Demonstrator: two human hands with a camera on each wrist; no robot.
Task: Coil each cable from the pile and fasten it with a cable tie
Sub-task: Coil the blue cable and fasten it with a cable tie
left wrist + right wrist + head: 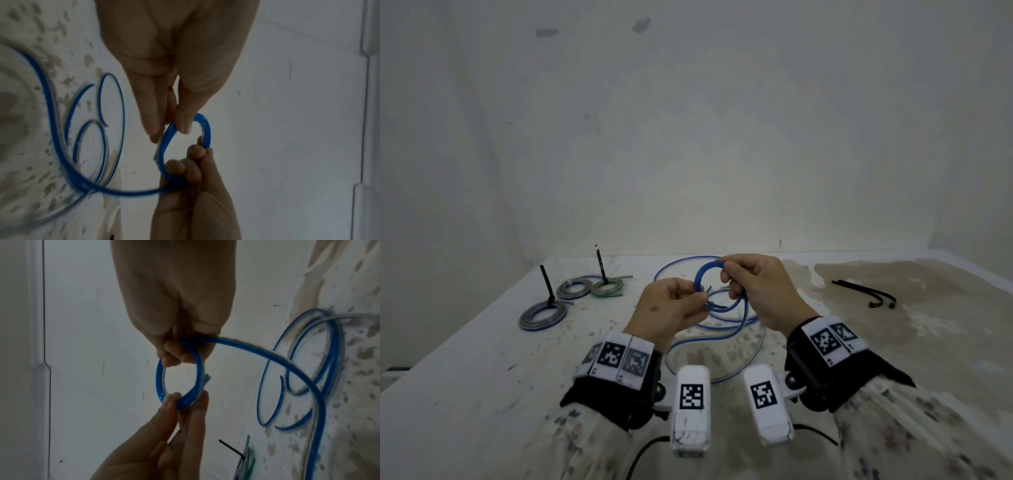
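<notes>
Midway above the white table [482, 359], a blue cable [703, 274] was wound into a small coil held up between two hands, its loose length trailing down in wide loops onto the stained tabletop near the person. The left hand [671, 308] pinched the coil's near-left edge between thumb and fingertips [185, 128], while the right hand [760, 291] gripped the far-right side, fingers [174, 356] curled around the bundled strands. Both wrists wore black straps carrying white marker blocks, over floral sleeves [914, 431].

To the left, well apart from the hands, three finished coils lay on the table: a grey coil [542, 315] nearest, a second grey coil [573, 288] just beyond it, and a green coil [606, 287] beside that one, touching it. Black cable ties [546, 284] stood up from at least two of them. Far to the right, spare black cable ties [866, 291] lay on a brown stained patch [928, 308]. A plain white wall [688, 137] rose behind the table.
</notes>
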